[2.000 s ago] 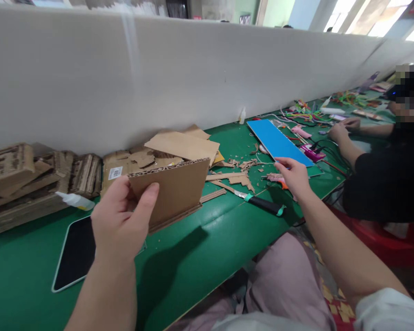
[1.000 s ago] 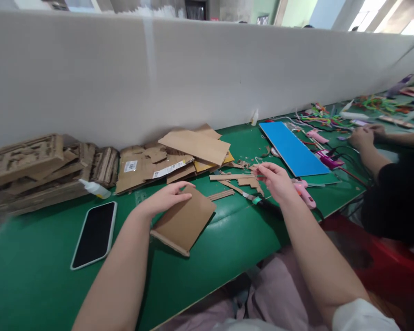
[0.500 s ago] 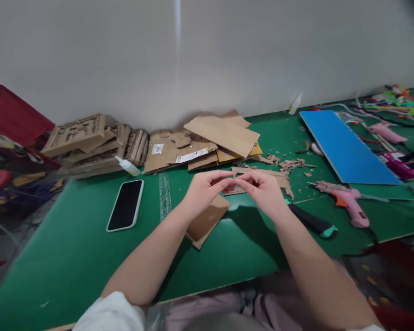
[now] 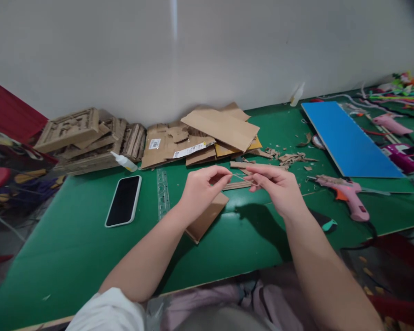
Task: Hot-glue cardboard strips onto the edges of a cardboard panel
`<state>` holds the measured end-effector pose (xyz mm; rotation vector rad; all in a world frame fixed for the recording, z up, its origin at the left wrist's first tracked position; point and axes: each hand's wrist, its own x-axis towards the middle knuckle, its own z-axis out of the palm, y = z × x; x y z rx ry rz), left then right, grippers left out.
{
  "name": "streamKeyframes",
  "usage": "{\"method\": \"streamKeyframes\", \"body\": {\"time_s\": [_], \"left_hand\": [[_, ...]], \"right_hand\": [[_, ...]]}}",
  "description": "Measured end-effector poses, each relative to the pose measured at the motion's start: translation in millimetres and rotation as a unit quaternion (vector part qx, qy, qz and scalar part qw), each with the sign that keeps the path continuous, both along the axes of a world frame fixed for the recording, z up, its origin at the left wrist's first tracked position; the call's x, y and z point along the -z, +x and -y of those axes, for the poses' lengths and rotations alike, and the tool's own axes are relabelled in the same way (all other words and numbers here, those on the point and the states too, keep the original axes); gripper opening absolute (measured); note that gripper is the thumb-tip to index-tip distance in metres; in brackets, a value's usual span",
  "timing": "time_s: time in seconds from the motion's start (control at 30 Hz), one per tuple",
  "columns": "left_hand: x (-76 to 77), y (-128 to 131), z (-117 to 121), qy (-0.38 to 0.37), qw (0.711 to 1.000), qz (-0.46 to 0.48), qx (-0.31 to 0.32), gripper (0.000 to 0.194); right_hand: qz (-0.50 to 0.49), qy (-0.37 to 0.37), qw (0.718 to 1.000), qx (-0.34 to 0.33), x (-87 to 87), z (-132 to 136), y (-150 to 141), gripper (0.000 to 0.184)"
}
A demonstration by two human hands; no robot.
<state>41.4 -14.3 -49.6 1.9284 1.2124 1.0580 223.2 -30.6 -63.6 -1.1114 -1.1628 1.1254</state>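
Note:
Both hands are raised over the green table point(image 4: 72, 257) and pinch the two ends of a thin pale strand point(image 4: 240, 178) stretched between them. My left hand point(image 4: 202, 188) pinches its left end, fingers closed. My right hand point(image 4: 279, 186) pinches the right end. A brown cardboard piece point(image 4: 207, 218) lies flat on the table right under my left hand. Thin cardboard strips point(image 4: 239, 185) lie just behind the strand.
A phone point(image 4: 123, 201) and a clear ruler point(image 4: 163, 193) lie to the left. Cardboard sheets point(image 4: 221, 123) and stacked offcuts point(image 4: 79, 138) line the white partition. To the right are a pink glue gun point(image 4: 347, 195), a blue board point(image 4: 348, 140), a black-handled knife point(image 4: 324, 223) and a glue bottle point(image 4: 124, 162).
Over two seconds my left hand laid the cardboard piece flat on the table. Both hands then met and now draw a thin strand apart between them. The view swung left and down.

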Motion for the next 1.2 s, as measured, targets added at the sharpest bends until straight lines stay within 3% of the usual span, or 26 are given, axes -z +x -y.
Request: {"method": "streamKeyframes", "body": {"time_s": [0.17, 0.37, 0.73, 0.9, 1.03, 1.2], "left_hand": [[0.1, 0, 3, 0.036, 0.999, -0.019, -0.007, 0.007], [1.1, 1, 5, 0.051, 0.997, -0.052, 0.015, 0.008], [-10.1, -5, 4, 0.038, 0.996, -0.085, 0.010, 0.010], [-9.9, -5, 4, 0.045, 0.994, -0.097, 0.017, 0.012], [-9.5, -6, 4, 0.058, 0.992, -0.112, 0.019, 0.012], [-10.3, -9, 3, 0.076, 0.988, -0.135, 0.023, 0.015]], "right_hand": [[-0.041, -0.036, 0.998, -0.041, 2.0, 1, 1, 0.021], [0.010, -0.060, 0.993, -0.096, 10.9, -2, -2, 0.022], [-0.015, -0.039, 0.999, -0.007, 4.0, -1, 10, 0.016], [-0.034, -0.011, 0.999, -0.016, 3.9, -1, 11, 0.029], [0.009, 0.005, 1.000, 0.012, 0.9, 1, 10, 0.011], [-0.024, -0.013, 0.999, 0.028, 3.7, -2, 13, 0.010]]}}
